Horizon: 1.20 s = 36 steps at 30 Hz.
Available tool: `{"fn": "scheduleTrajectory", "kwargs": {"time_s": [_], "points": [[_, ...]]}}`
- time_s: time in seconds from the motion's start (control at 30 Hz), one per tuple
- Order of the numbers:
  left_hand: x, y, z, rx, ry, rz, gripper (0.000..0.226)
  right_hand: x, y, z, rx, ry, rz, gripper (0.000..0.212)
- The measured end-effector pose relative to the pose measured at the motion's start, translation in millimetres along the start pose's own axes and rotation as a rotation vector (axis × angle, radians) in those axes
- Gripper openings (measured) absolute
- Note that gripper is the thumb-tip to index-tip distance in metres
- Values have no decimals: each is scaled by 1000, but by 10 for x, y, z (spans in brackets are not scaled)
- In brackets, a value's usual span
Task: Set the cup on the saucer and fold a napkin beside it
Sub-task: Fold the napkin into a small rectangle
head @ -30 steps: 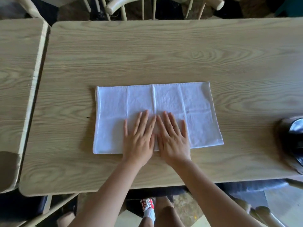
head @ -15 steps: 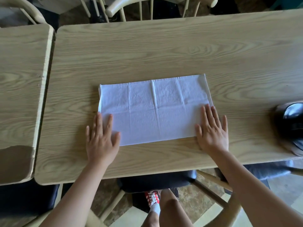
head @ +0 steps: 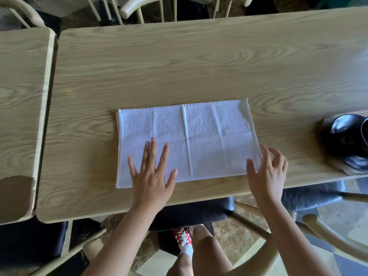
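A white napkin, folded into a wide rectangle with visible creases, lies flat near the front edge of the wooden table. My left hand rests flat on its near left part, fingers spread. My right hand is at the napkin's near right corner, thumb on the cloth and fingers curled around the slightly lifted right edge. A glossy black cup stands at the table's right side on what looks like a dark saucer, partly cut off by the frame.
A second wooden table butts against the left side with a narrow gap. Pale wooden chairs stand along the far side, and a dark-cushioned chair is below the front edge.
My left hand has moved from beside the napkin's left edge onto the cloth. My right hand has gone from flat to curled, pinching the right edge.
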State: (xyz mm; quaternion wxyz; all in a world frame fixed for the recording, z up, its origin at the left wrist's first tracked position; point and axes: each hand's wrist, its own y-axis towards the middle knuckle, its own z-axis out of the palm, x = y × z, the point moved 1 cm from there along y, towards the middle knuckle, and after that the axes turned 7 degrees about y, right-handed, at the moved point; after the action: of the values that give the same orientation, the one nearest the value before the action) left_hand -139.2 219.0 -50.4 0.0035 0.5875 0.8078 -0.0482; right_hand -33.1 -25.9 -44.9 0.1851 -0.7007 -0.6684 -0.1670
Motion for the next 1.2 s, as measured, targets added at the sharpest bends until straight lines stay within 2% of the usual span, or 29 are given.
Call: {"fn": "scheduleTrajectory", "kwargs": {"time_s": [0.13,0.23,0.4,0.57,0.67,0.73,0.8,0.87,0.9,0.97,1.03,1.13,1.2], "points": [[-508,-29,154,93,-14,182,63,10,69,-66,63,3,125,41],[-602,-46,211,112,2,175,62,40,119,-123,141,100,166,39],[-607,-44,225,79,6,179,62,-5,265,-228,166,219,335,27],[-662,-101,214,102,-24,153,63,-26,314,-284,133,375,393,15],[-704,-151,187,120,-40,129,63,71,292,-298,117,482,362,9],[-721,-176,140,108,-196,90,62,195,256,-315,140,532,304,12],[-716,-183,24,31,-564,-44,56,362,191,-329,191,554,227,17],[-679,-89,-193,-51,-980,-280,43,551,103,-331,254,553,145,17],[-655,35,-304,-38,-1148,-384,35,644,53,-329,279,552,104,16],[-590,400,-481,84,-1385,-474,23,823,-40,-320,321,548,31,13],[-488,778,-627,207,-1473,-491,18,997,-120,-297,362,545,-31,9],[-325,1063,-664,221,-1316,-423,7,1212,-237,-201,435,519,-84,10],[-231,1055,-602,251,-1252,-449,10,1297,-316,-112,511,481,-87,8]]}}
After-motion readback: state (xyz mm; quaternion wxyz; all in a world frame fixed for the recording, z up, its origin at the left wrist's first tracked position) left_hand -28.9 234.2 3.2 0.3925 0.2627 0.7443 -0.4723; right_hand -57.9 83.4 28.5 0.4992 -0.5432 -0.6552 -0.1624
